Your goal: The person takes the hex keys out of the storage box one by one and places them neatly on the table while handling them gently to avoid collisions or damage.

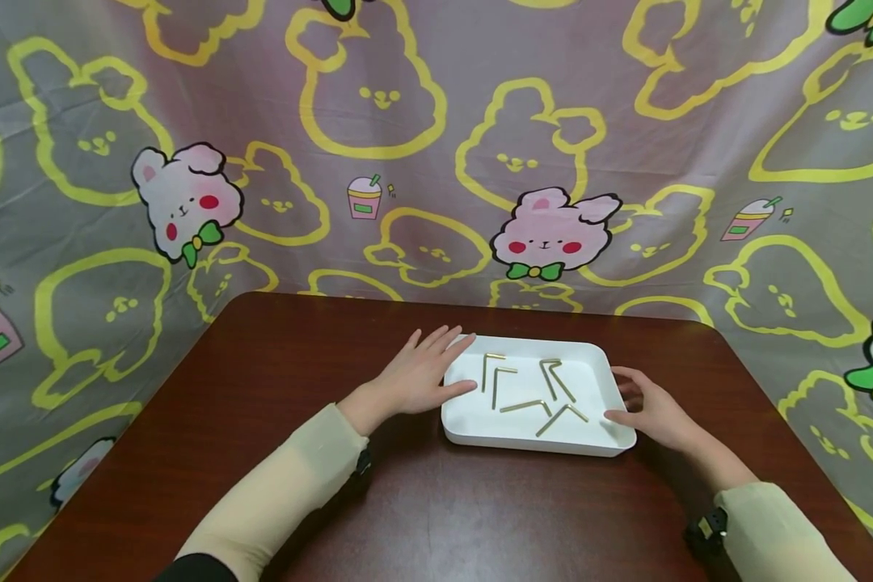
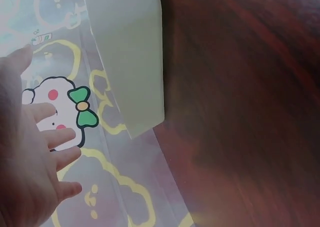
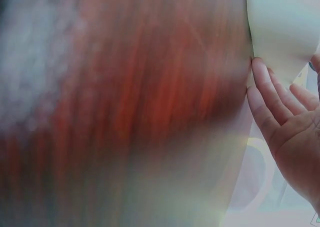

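As the white tray (image 1: 473, 424) is flanked by a spread left hand (image 1: 420, 378) and loose-fingered right hand (image 1: 656, 414), even pressure is advised lest its 6 bent rods (image 1: 495, 390) slide.

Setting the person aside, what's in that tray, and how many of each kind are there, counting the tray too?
L-shaped gold-coloured rods: 6
White tray: 1
Total: 7
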`<state>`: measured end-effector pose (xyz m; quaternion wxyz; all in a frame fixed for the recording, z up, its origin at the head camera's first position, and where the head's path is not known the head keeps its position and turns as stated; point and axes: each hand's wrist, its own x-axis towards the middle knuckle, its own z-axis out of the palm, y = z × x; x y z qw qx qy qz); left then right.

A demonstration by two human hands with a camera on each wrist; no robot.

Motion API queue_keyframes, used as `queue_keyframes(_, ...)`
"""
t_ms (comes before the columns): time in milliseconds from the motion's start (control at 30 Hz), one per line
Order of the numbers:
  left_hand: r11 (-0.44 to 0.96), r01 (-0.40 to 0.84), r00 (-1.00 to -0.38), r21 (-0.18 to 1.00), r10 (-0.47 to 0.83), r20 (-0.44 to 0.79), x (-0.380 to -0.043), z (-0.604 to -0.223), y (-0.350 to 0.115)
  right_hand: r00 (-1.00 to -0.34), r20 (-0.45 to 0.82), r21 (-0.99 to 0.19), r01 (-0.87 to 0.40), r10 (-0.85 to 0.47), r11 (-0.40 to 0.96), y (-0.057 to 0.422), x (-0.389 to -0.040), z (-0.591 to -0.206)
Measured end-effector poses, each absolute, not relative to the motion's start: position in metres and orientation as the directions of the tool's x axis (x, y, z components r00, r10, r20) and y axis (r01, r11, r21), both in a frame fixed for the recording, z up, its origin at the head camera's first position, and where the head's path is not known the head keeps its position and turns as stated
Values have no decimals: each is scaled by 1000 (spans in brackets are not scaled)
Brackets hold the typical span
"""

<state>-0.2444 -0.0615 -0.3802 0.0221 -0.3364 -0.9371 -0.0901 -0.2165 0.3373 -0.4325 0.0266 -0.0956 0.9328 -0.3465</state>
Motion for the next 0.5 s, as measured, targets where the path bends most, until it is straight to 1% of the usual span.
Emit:
queue_keyframes(233, 760, 628, -777, 169, 625, 74, -250, -382, -57, -980, 11, -672, -154, -197, 725, 337, -217, -434)
queue_keyframes(500, 751, 627, -776, 210, 626, 77, -260, -383, -54, -979, 17, -693, -159, -204, 703, 338, -217, -436)
